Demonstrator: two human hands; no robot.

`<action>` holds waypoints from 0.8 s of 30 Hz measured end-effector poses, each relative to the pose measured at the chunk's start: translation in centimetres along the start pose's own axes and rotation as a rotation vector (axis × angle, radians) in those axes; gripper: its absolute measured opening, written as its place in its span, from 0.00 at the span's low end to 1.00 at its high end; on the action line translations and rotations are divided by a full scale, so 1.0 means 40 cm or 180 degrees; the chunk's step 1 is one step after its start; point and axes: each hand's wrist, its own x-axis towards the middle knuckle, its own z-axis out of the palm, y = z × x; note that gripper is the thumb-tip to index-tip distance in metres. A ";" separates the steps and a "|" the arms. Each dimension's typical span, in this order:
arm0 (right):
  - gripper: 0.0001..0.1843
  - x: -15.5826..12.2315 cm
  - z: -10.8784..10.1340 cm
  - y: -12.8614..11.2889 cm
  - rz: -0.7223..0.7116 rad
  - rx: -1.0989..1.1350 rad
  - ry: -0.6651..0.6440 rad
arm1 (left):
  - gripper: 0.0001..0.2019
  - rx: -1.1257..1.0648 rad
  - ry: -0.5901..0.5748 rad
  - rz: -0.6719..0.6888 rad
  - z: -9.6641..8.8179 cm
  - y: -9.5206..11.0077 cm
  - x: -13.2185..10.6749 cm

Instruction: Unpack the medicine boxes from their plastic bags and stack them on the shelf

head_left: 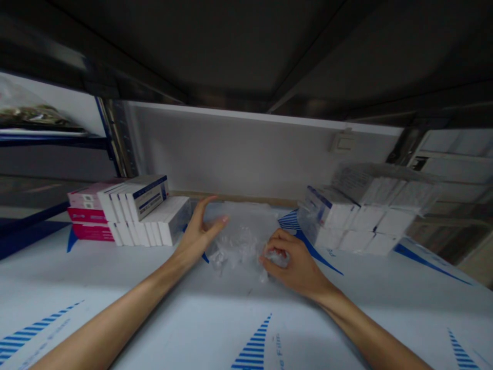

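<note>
Clear plastic bags [246, 226] lie bunched on the shelf surface between my hands, their outlines partly blurred. My left hand [200, 228] is at their left edge, thumb and fingers spread apart, holding nothing. On the other side, my right hand [290, 259] pinches the crinkled plastic between thumb and index finger, with the other fingers curled. To the left of my left hand stand white boxes [148, 198] with blue print, some upright and some lying lower. Pink boxes [90, 216] are stacked beside them, touching.
Plastic-wrapped white boxes [364, 218] are stacked at the right. The shelf surface [215, 324] carries a film with blue printed marks. A dark shelf [239, 46] hangs low overhead. Behind is a white wall [239, 154] with a switch [344, 143]. Metal posts [119, 139] rise at both sides.
</note>
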 end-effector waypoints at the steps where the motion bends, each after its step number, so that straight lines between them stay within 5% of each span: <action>1: 0.07 0.001 0.004 0.003 0.0014 0.0066 0.0037 | 0.31 0.0419 -0.0041 0.0222 -0.005 0.006 -0.006; 5: 0.10 0.009 0.018 0.022 0.0409 0.0500 0.0149 | 0.28 0.1621 0.0046 0.1475 -0.022 0.039 -0.033; 9: 0.12 0.017 0.023 0.029 0.0651 0.1064 0.0259 | 0.25 0.1850 -0.0310 0.2340 -0.016 0.061 -0.058; 16: 0.12 0.022 0.026 0.016 0.0569 0.1482 0.0195 | 0.22 0.2372 -0.0230 0.2429 0.012 0.053 -0.071; 24: 0.14 0.036 0.011 0.035 0.0499 0.1728 0.0371 | 0.19 0.2772 0.0379 0.1803 -0.044 0.026 -0.011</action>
